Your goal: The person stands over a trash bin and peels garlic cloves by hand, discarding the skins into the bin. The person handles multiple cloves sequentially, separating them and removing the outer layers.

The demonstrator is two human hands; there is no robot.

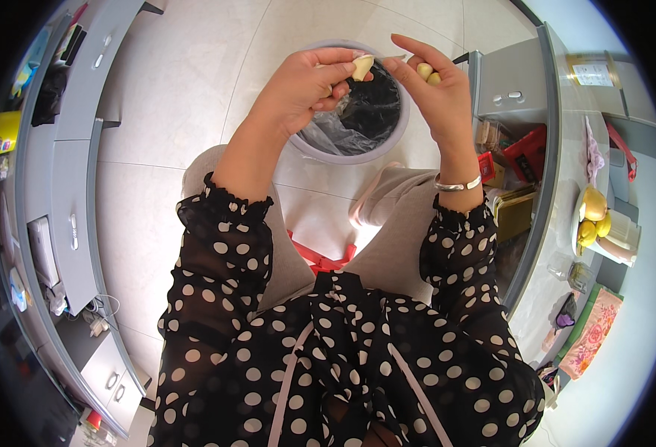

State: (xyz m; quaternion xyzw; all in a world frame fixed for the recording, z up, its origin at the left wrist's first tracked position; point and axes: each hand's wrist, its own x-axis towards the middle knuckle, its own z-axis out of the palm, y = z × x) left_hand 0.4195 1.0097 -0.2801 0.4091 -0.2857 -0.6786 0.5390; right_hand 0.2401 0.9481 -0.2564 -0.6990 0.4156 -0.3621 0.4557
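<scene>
Above a round trash bin point(346, 159) lined with a dark plastic bag point(370, 114), both of my hands are raised. My left hand point(311, 81) pinches a pale garlic clove point(363, 67) between thumb and fingertips; something else pale shows partly inside its curled fingers. My right hand point(437, 84) holds peeled garlic cloves point(424, 70) against its curled fingers. A thin bit of skin point(399, 57) shows by its thumb tip, and the index finger is stretched out. The two hands are apart.
Grey cabinets with drawers point(74, 184) line the left side. At the right, a counter point(551, 223) bears a plate of yellow fruit point(593, 215), a glass jar point(580, 275) and cloths. Packages point(523, 156) fill the shelf below. Part of a red stool point(319, 258) shows between my legs.
</scene>
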